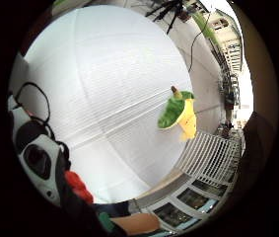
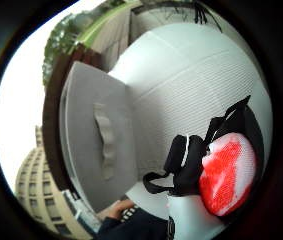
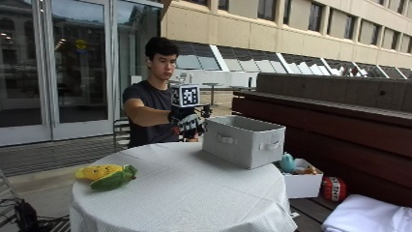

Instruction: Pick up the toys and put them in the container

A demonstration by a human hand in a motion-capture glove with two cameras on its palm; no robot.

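Observation:
A grey fabric container [image 3: 243,140] with handles stands on the round table [image 3: 193,193], which is covered with a white cloth. My gloved right hand [image 3: 188,122] is raised above the table, just beside the container's end nearest the person. Its fingers curl round a red toy [image 2: 228,172], which also shows close to the palm in the little finger side view [image 1: 77,185]. In the thumb side view the container's [image 2: 96,145] wall and handle are close to the hand. A yellow and green corn plush toy [image 3: 106,175] lies near the table's far edge [image 1: 180,113], well away from the hand.
Beside the table, a white box [image 3: 301,186] on a wooden bench [image 3: 334,125] holds a teal toy [image 3: 287,163] and others. A red round thing [image 3: 332,188] and a white cloth [image 3: 367,217] lie beside it. Glass doors stand behind the person.

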